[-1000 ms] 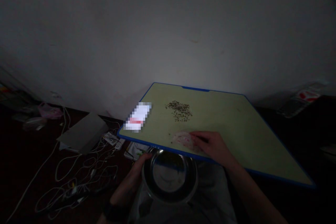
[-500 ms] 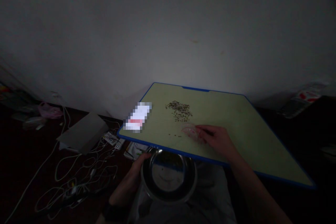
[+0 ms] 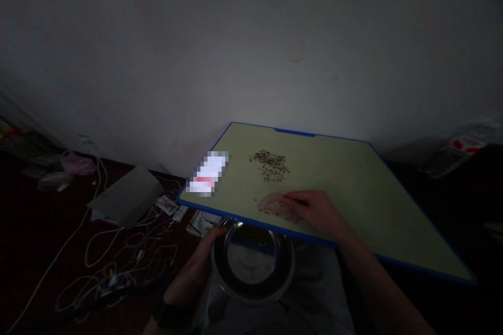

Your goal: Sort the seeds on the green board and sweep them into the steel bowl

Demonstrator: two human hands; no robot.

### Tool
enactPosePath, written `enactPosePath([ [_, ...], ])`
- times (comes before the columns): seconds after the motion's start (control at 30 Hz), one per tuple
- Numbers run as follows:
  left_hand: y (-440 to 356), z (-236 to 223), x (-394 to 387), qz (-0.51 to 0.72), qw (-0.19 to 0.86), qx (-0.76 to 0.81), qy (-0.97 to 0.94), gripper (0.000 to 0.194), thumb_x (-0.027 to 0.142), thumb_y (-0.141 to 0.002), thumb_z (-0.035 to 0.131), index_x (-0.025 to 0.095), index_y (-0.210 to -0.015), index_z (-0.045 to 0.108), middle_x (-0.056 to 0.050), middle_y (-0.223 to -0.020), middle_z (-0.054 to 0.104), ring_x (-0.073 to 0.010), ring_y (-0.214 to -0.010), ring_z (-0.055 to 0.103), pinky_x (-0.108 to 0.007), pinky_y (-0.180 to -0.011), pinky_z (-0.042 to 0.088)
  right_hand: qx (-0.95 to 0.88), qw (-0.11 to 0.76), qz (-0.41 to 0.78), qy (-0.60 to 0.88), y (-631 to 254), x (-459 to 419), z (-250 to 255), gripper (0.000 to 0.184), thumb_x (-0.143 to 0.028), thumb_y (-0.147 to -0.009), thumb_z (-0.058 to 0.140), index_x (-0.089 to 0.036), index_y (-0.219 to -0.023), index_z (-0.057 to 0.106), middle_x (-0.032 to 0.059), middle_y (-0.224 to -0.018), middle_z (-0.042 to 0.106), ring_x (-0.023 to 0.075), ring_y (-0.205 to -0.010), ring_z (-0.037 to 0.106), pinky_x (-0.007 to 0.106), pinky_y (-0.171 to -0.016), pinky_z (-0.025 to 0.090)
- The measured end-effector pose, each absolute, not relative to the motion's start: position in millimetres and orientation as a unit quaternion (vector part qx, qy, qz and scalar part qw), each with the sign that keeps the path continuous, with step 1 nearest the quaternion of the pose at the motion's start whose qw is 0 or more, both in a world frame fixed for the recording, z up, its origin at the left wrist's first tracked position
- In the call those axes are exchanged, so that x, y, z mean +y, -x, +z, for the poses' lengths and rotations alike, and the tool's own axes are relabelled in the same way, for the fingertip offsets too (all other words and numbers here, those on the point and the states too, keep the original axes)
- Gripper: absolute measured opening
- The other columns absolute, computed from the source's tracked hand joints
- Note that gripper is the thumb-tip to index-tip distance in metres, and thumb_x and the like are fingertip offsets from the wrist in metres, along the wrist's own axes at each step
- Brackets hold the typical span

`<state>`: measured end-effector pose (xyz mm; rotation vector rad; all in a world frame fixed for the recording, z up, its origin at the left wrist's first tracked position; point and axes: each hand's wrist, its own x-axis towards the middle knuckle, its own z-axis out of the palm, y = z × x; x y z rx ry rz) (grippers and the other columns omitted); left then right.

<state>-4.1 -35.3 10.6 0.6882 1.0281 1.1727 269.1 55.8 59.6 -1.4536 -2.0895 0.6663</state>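
The room is dim. My left hand grips the left rim of a round steel bowl held below the near edge of a pale green table with a blue rim. My right hand lies on the table near its front edge, fingers together, pressing on a pinkish see-through piece, perhaps plastic. A patch of small dark seeds lies on the table just beyond that piece. A few loose seeds sit beside the piece.
A blurred white rectangle lies at the table's left corner. On the dark floor to the left are tangled white cables, a flat grey box and a pink bag. A plain wall stands behind the table.
My right hand slid the pinkish piece away from the front edge toward the seeds, then drew it back left and nearer. The bowl and left hand hardly moved.
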Motion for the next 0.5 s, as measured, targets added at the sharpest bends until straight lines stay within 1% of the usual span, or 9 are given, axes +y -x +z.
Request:
enactPosePath([
  [0.1, 4, 4, -29, 0.513, 0.659, 0.451, -0.314, 0.033, 0.027, -0.068, 0.070, 0.023, -0.102, 0.069, -0.004, -0.110, 0.072, -0.0297, -0.108, 0.059, -0.038, -0.095, 0.043, -0.776, 0.256, 0.266, 0.510, -264, 45, 62, 0.027, -0.030, -0.088, 0.052, -0.021, -0.094, 0.076, 0.0027, -0.089, 0.075, 0.0189, -0.072, 0.068, 0.027, -0.064, 0.051],
  [0.13, 3, 3, -26, 0.506, 0.666, 0.454, -0.307, 0.033, 0.028, -0.067, 0.071, 0.022, -0.099, 0.070, -0.005, -0.108, 0.072, -0.0301, -0.109, 0.059, -0.038, -0.096, 0.042, -0.779, 0.259, 0.270, 0.502, -263, 42, 63, 0.026, -0.029, -0.087, 0.052, -0.022, -0.094, 0.076, 0.0029, -0.091, 0.075, 0.0189, -0.074, 0.068, 0.028, -0.066, 0.051],
  [0.23, 3, 3, -17, 0.471, 0.688, 0.481, -0.272, 0.024, 0.037, -0.068, 0.070, 0.019, -0.083, 0.072, -0.007, -0.094, 0.075, -0.0324, -0.101, 0.062, -0.042, -0.095, 0.042, -0.786, 0.270, 0.275, 0.484, -259, 37, 68, 0.025, -0.027, -0.087, 0.052, -0.022, -0.095, 0.076, 0.0037, -0.093, 0.075, 0.0187, -0.078, 0.069, 0.027, -0.068, 0.052],
  [0.27, 3, 5, -16, 0.463, 0.689, 0.485, -0.275, 0.024, 0.037, -0.068, 0.070, 0.019, -0.082, 0.072, -0.008, -0.092, 0.075, -0.0328, -0.101, 0.062, -0.042, -0.094, 0.042, -0.786, 0.273, 0.280, 0.479, -259, 37, 68, 0.025, -0.027, -0.087, 0.053, -0.022, -0.095, 0.076, 0.0037, -0.094, 0.075, 0.0186, -0.078, 0.069, 0.027, -0.069, 0.052],
  [0.3, 4, 6, -17, 0.466, 0.682, 0.483, -0.291, 0.023, 0.034, -0.068, 0.070, 0.019, -0.085, 0.073, -0.007, -0.094, 0.074, -0.0326, -0.103, 0.061, -0.041, -0.094, 0.042, -0.784, 0.276, 0.287, 0.476, -259, 39, 69, 0.025, -0.027, -0.086, 0.053, -0.022, -0.096, 0.076, 0.0037, -0.094, 0.075, 0.0185, -0.079, 0.069, 0.027, -0.069, 0.052],
  [0.37, 8, 8, -22, 0.495, 0.644, 0.468, -0.349, 0.032, 0.024, -0.064, 0.074, 0.022, -0.096, 0.073, -0.005, -0.107, 0.072, -0.0314, -0.111, 0.057, -0.037, -0.096, 0.041, -0.772, 0.287, 0.292, 0.486, -260, 44, 68, 0.025, -0.028, -0.085, 0.054, -0.021, -0.098, 0.075, 0.0039, -0.093, 0.075, 0.0185, -0.077, 0.069, 0.027, -0.068, 0.052],
  [0.43, 12, 10, -28, 0.504, 0.631, 0.462, -0.366, 0.034, 0.021, -0.064, 0.073, 0.024, -0.098, 0.073, -0.004, -0.111, 0.071, -0.0306, -0.114, 0.055, -0.035, -0.098, 0.041, -0.752, 0.308, 0.270, 0.517, -260, 53, 66, 0.027, -0.028, -0.085, 0.054, -0.019, -0.099, 0.075, 0.0047, -0.090, 0.075, 0.0190, -0.074, 0.069, 0.028, -0.067, 0.053],
  [0.5, 14, 11, -31, 0.498, 0.644, 0.458, -0.357, 0.032, 0.022, -0.064, 0.072, 0.025, -0.095, 0.073, -0.003, -0.110, 0.072, -0.0304, -0.114, 0.056, -0.036, -0.097, 0.042, -0.735, 0.322, 0.231, 0.549, -258, 61, 63, 0.027, -0.027, -0.085, 0.053, -0.019, -0.099, 0.075, 0.0054, -0.089, 0.075, 0.0199, -0.072, 0.069, 0.030, -0.068, 0.053],
])
